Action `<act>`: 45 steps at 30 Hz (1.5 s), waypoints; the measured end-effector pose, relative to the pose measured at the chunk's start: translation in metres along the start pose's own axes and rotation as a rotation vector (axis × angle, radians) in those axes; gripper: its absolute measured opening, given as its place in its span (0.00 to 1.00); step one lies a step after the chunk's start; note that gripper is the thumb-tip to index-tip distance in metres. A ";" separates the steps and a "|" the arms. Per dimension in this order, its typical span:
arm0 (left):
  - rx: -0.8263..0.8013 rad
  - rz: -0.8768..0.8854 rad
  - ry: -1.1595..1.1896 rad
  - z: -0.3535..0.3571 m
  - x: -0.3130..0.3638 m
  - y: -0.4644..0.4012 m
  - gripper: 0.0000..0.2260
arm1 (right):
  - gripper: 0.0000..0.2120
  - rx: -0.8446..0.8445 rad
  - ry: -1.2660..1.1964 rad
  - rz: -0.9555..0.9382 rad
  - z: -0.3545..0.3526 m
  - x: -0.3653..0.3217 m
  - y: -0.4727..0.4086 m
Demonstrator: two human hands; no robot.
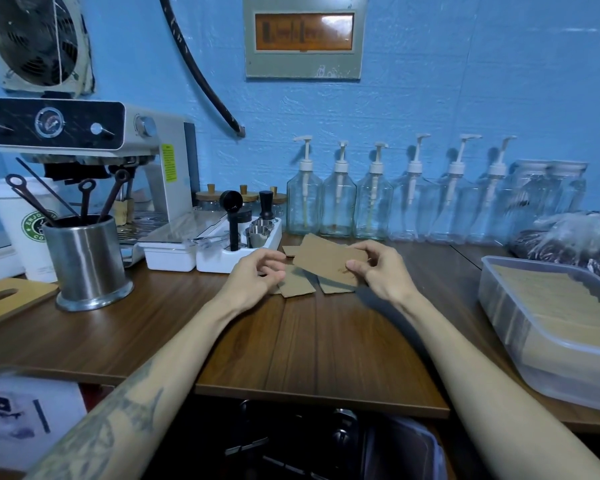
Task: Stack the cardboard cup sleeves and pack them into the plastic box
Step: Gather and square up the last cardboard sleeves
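Cardboard cup sleeves (300, 285): still being gathered, none of the loose ones packed yet.

Well to the left of the plastic box (506, 308), which already holds a row of sleeves, the right hand (381, 268) pinches a raised sleeve (326, 259) by its near edge; the left hand (257, 271) hovers with fingers loosely curled, apparently holding nothing, over sleeves lying flat on the wooden counter (309, 348). Next, it seems, the held sleeve must be squared onto the others before carrying the stack rightward to the box.

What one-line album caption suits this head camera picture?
Right hand pinches a cardboard sleeve above loose sleeves on the counter; plastic box waits nearby.
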State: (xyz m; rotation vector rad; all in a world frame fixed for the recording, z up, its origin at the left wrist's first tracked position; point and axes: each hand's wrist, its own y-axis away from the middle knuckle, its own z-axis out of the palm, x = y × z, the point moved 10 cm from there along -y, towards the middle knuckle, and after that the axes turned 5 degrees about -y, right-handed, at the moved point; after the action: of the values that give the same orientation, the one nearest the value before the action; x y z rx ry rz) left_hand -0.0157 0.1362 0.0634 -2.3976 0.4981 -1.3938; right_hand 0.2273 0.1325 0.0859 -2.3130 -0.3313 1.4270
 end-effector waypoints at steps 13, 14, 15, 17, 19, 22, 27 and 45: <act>-0.244 0.030 -0.680 0.029 -0.009 0.007 0.21 | 0.11 0.046 0.079 0.140 -0.018 0.026 -0.001; -0.257 0.028 -0.664 0.031 -0.009 0.007 0.20 | 0.11 0.042 0.081 0.142 -0.018 0.026 0.000; -0.255 0.024 -0.621 0.031 -0.009 0.007 0.18 | 0.11 0.039 0.082 0.144 -0.017 0.026 0.000; -0.219 0.027 -0.502 0.028 -0.006 0.007 0.14 | 0.11 0.040 0.078 0.147 -0.017 0.026 0.000; -0.180 0.014 -0.388 0.024 -0.007 0.006 0.12 | 0.11 0.047 0.076 0.153 -0.018 0.027 0.001; -0.180 -0.017 -0.401 0.023 -0.010 0.007 0.16 | 0.11 0.057 0.069 0.170 -0.020 0.031 -0.001; -0.175 -0.155 -0.626 0.016 -0.020 0.007 0.36 | 0.12 0.054 0.090 0.180 -0.020 0.033 -0.001; -0.166 -0.145 -0.505 0.014 -0.016 0.008 0.22 | 0.10 0.088 0.048 0.221 -0.024 0.041 -0.003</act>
State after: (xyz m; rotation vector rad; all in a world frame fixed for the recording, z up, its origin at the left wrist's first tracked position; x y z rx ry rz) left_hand -0.0122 0.1380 0.0416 -2.8328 0.3192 -0.7641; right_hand 0.2676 0.1462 0.0638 -2.3658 0.0028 1.4519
